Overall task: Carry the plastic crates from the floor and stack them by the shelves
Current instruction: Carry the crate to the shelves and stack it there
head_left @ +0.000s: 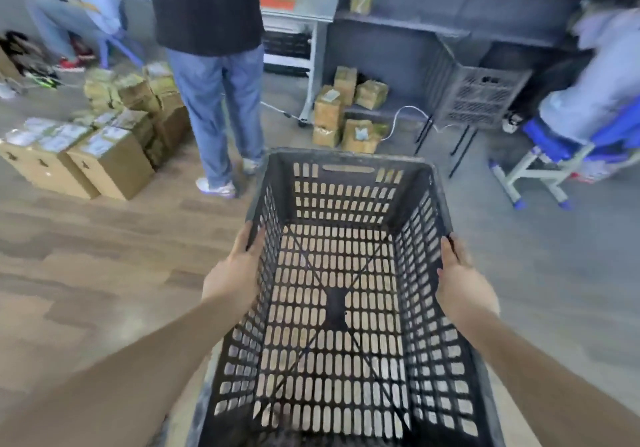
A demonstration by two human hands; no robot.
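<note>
I hold a black slotted plastic crate (346, 200) in front of me, off the floor, its open top facing me and nothing inside. My left hand (235, 273) grips its left rim and my right hand (460, 280) grips its right rim. Another black crate (481, 96) stands tilted on the lower shelf at the back right. Dark shelves (398, 24) run along the far wall.
A person in jeans (221, 100) stands just ahead to the left. Cardboard boxes (104, 155) cover the floor at left, and more boxes (346, 110) lie under the shelves. A white machine stand (304, 13) is behind. A blue stool (547, 155) and a seated person are at right.
</note>
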